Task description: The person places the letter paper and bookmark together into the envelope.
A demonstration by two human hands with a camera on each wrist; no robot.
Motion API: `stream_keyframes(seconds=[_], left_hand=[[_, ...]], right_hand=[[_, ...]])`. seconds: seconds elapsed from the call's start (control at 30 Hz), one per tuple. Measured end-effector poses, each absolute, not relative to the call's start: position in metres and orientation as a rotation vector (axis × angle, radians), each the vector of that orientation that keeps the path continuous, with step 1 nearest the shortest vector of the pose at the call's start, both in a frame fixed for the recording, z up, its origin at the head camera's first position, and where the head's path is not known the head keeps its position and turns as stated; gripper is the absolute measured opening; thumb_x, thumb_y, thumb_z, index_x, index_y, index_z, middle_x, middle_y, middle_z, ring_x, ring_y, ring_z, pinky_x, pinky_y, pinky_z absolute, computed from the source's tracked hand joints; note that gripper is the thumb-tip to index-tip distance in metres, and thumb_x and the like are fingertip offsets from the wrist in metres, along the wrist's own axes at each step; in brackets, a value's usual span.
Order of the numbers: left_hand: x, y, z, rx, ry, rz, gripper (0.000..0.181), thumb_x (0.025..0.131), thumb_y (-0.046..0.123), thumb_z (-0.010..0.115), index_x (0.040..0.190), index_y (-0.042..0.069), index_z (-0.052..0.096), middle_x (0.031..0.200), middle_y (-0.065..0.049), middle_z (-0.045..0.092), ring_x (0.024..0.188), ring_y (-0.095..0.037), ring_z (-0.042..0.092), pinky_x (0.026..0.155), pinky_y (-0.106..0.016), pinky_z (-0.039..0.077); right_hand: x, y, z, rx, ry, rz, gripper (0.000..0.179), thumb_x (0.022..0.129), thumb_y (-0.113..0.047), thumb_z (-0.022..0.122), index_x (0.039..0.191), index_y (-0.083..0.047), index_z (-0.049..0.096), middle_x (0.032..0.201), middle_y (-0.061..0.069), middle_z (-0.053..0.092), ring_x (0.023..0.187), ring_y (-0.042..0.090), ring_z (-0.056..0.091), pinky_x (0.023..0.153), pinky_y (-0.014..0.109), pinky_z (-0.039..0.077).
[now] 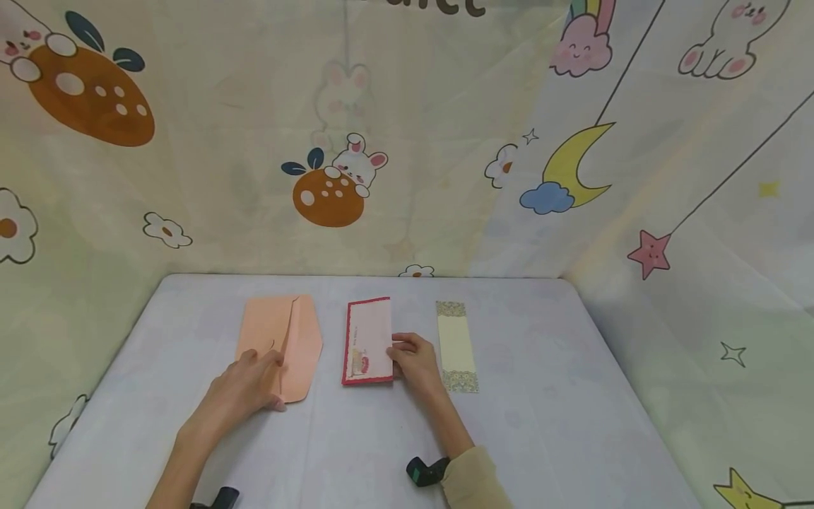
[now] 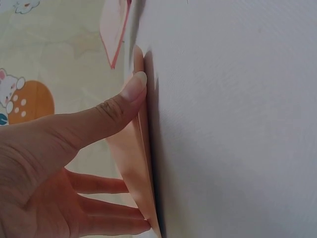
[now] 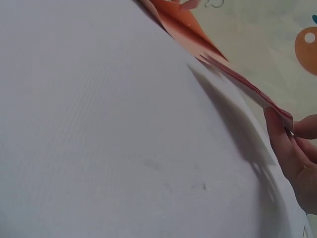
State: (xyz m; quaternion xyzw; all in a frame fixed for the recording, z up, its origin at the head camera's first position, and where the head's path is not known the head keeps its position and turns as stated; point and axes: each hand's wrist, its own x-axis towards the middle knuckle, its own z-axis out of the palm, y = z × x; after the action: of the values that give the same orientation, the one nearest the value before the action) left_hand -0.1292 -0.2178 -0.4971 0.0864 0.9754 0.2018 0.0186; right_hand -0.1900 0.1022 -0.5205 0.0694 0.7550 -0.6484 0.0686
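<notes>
A peach paper envelope [image 1: 262,318] lies on the left of the table, its pointed flap open toward the right. My left hand [image 1: 242,385] grips it, the thumb at the near edge and the fingers across its face by the mouth. In the right wrist view the envelope [image 3: 184,27] gapes. A pale pink greeting card [image 1: 370,329] with a red border is held by its right edge, pinched between thumb and fingers of my right hand [image 1: 416,364]. Seen from the right wrist, the card [image 3: 247,88] is raised off the table, casting a shadow.
Right of the card, a narrow pale yellow paper strip [image 1: 456,346] with patterned ends lies flat. The white table [image 1: 559,424] meets a cartoon-printed cloth backdrop [image 1: 242,177] at its far edge. A black wrist device [image 1: 427,471] is by the right sleeve.
</notes>
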Motion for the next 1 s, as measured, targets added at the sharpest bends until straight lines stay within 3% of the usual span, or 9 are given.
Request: stream_keyframes(seconds=[0.63,1.0], left_hand=[[-0.132,-0.217,-0.497,0.22,3.001,0.635,0.078,0.061,0.037,0.098,0.125,0.015,0.061,0.114,-0.023,0.057,0.086,-0.033,0.061,0.067,-0.056,0.052],[-0.13,-0.215,-0.495,0.206,3.001,0.631,0.078,0.06,0.034,0.099,0.125,0.014,0.061,0.112,-0.022,0.057,0.084,-0.03,0.06,0.067,-0.055,0.053]], right_hand=[[-0.191,0.073,-0.517,0.162,2.269,-1.907,0.03,0.093,-0.012,0.073,0.122,-0.007,0.069,0.103,0.008,0.07,0.083,0.017,0.066,0.067,0.029,0.058],[-0.19,0.052,-0.514,0.091,2.244,-1.93,0.031,0.093,-0.013,0.074,0.123,-0.007,0.069,0.1,0.007,0.07,0.075,0.015,0.065,0.065,0.03,0.058]])
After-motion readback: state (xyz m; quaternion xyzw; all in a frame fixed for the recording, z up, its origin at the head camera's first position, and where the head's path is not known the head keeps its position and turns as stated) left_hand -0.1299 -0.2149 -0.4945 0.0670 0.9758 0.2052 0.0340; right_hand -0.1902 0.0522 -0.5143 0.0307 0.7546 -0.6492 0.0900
